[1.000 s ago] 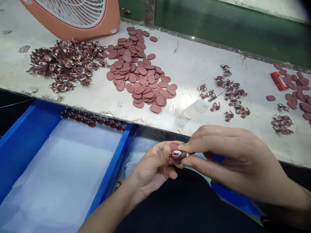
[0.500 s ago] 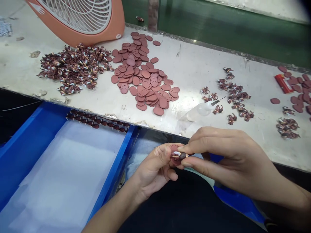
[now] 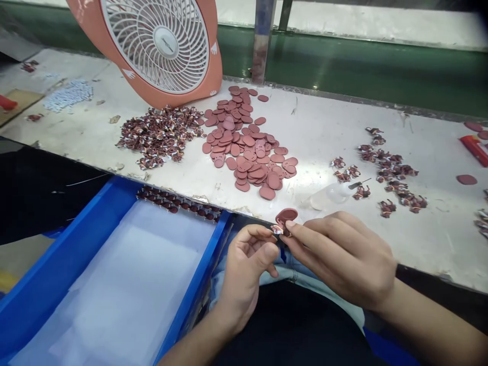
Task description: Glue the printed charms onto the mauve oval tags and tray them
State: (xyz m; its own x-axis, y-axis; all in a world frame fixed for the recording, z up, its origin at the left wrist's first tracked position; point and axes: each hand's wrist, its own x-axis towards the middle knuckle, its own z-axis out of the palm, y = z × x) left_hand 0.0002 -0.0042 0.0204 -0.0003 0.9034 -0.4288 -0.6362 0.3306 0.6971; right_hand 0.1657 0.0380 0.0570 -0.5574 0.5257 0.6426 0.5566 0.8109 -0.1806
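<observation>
- Lying at the lower left, 1 blue plastic tray (image 3: 57, 274) is lined with a white, faintly glossy sheet (image 3: 125, 290); 1 row of small dark-red pieces (image 3: 179, 204) is set along its far rim.
- 1 round orange fan (image 3: 160, 46) with a white slatted grille is stood on the worn, pale bench (image 3: 312, 127).
- 2 heaps are seen before it: tangled brown-and-white figures (image 3: 160, 134), then flat, matte red-brown ovals (image 3: 247, 147), both too many to be counted.
- The left hand (image 3: 247, 264) is curled, its forefinger tip laid by a tiny figure (image 3: 277, 230); whether anything is gripped cannot be told.
- 1 oval disc (image 3: 286, 215), smooth and thin, is pinched upright between thumb and forefinger of the right hand (image 3: 343, 259), just before the bench's near edge.
- Further right, 1 clear bottle (image 3: 330, 195), a loose scatter of figures (image 3: 385, 173), 1 lone oval (image 3: 466, 179) and 1 red stick (image 3: 475, 147) are spread on the bench.
</observation>
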